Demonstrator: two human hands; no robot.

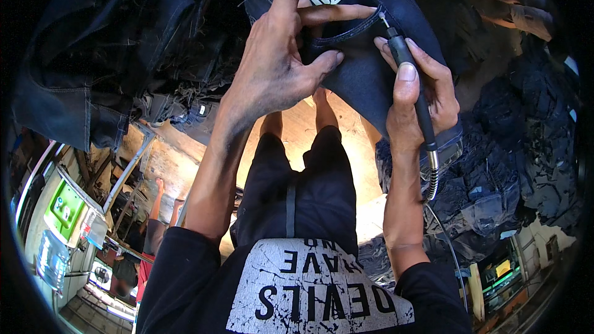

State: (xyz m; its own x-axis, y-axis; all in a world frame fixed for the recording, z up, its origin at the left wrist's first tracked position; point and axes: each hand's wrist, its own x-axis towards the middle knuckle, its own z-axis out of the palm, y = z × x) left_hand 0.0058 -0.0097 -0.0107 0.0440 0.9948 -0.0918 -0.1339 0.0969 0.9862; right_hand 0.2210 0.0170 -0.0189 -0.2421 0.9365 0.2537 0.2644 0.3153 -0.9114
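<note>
Right hand [416, 106]: my fingers are wrapped shut around the black rotary-tool handpiece [413, 89], thumb laid flat along its top, like holding a thick pen.
Handpiece axis: it runs from my palm up and slightly leftward; the flexible metal shaft [432, 176] trails back down past my wrist.
Bit tip [383, 20]: just beyond my thumb, at the edge of the pocket opening [346, 29] on the dark blue jeans [365, 74]; I judge it touching or nearly so.
Left hand [281, 65]: spread flat on the denim, fingertips pressing the cloth beside the pocket, index finger stretched along the pocket edge toward the tip.
Nearer hand: the left index fingertip lies just beside the bit; the right grip sits further back down the tool.
Jeans: draped ahead of both hands, pocket between them.
</note>
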